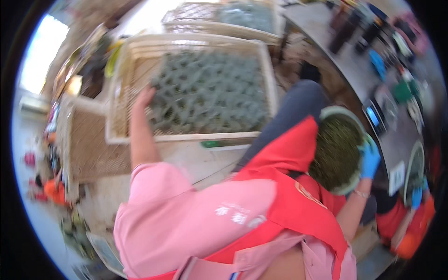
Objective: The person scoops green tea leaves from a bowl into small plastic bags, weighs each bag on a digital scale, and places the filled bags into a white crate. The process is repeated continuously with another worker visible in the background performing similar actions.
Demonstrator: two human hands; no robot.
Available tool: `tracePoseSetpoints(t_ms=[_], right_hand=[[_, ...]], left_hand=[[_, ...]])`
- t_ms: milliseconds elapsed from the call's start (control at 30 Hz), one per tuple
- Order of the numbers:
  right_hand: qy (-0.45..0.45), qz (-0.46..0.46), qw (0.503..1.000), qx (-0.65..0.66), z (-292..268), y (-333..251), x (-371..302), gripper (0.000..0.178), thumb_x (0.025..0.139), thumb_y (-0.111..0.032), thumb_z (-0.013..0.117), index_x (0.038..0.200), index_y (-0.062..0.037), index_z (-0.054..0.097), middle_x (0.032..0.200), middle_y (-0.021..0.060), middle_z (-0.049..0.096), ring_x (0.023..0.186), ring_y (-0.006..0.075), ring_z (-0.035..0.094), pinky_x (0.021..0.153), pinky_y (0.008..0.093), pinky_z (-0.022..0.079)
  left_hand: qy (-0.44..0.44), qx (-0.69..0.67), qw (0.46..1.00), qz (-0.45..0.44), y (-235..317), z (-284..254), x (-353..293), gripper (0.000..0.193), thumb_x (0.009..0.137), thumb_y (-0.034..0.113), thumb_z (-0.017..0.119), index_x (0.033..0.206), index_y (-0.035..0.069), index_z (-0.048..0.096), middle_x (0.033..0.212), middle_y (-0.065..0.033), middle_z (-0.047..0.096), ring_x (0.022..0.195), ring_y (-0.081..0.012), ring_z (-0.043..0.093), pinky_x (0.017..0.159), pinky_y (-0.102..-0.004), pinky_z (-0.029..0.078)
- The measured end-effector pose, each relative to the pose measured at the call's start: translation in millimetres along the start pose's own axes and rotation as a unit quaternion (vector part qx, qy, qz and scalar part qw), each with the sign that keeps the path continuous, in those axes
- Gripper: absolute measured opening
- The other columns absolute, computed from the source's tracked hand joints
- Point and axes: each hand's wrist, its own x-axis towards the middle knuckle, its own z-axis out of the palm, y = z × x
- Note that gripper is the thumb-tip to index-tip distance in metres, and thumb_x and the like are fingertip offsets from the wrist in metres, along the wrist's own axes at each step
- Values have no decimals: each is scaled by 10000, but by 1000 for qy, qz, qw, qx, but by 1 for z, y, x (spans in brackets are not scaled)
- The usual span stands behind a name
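A large cream plastic crate [191, 41] lies in front of me, filled with rows of small clear bags [210, 91] that have something greenish in them. My left hand [145, 96], bare and smeared by motion, is inside the crate's left part, at the edge of the bags. Whether its fingers hold a bag cannot be made out. At my right stands a pale green basin [339, 111] full of dark green dried leaves [337, 151]. My right hand [369, 157], in a blue glove, is closed over the basin's right rim.
Another crate [95, 147] sits lower at the left, and a further crate [224, 28] holds more bags behind. Along the right runs a grey table [322, 35] with a lit scale [374, 116], bottles and clutter. A co-worker's blue-gloved hand [416, 198] is at far right.
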Motion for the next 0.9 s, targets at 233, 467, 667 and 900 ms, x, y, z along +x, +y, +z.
tracePoseSetpoints(t_ms=[233,467,667,900], right_hand=[[-80,11,958,-274,39,46,-6,341,770,-250,633,1065,-79,638,1032,182,632,942,339,606,844,406,470],[-60,23,958,-278,72,71,-32,205,752,-213,651,907,-81,628,882,176,641,807,353,612,744,427,483],[-57,97,994,-9,26,46,-21,176,774,-79,612,940,-37,651,919,133,662,825,277,629,753,336,493],[167,-155,946,-231,-10,-18,45,486,818,-20,468,1292,-128,463,1316,169,447,852,313,614,726,359,507]], left_hand=[[125,-4,992,31,-33,-7,-8,530,873,236,524,1323,-14,398,1312,-182,470,1226,-300,432,1015,-362,339],[249,-17,885,392,259,93,-57,362,768,138,636,1115,48,581,1124,-136,602,1049,-287,551,947,-391,389],[99,-98,706,694,457,182,-165,202,766,107,633,969,105,627,990,-53,652,1022,-228,589,951,-420,402],[8,-175,709,683,527,259,-194,142,771,143,613,905,103,635,780,-78,651,770,-241,629,865,-410,453]])
